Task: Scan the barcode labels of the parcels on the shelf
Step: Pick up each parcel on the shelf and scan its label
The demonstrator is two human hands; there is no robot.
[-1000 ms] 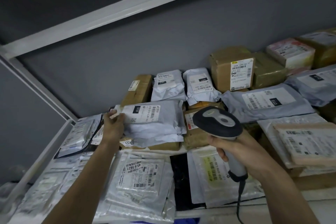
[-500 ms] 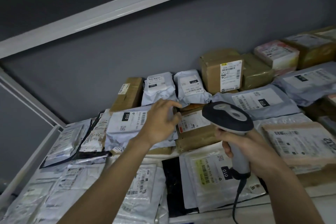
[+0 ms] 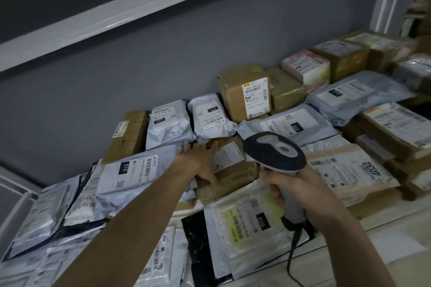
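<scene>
Stock check, shelf (image 3: 384,228); progress cannot be read off (no label shows any scanned mark), and most parcels look still to do.

Landmark: brown box (image 3: 229,165), taped cardboard, white label up. Left hand (image 3: 203,162) grips its left end, thumb on the front edge. Right hand (image 3: 296,190), just right of the box, is closed round the handheld scanner (image 3: 276,154), grey plastic, dark rounded head. Left of the box: grey mailer (image 3: 137,176), crinkled poly film. In front of it: flat clear-film packets.

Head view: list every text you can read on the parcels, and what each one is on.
"010": black tag on the grey mailer left of the left hand
"010": clear bag below the scanner
"010": grey mailer behind the scanner
"4032": padded brown envelope
"231": small grey bag
Barcodes and fine print: too small.
</scene>
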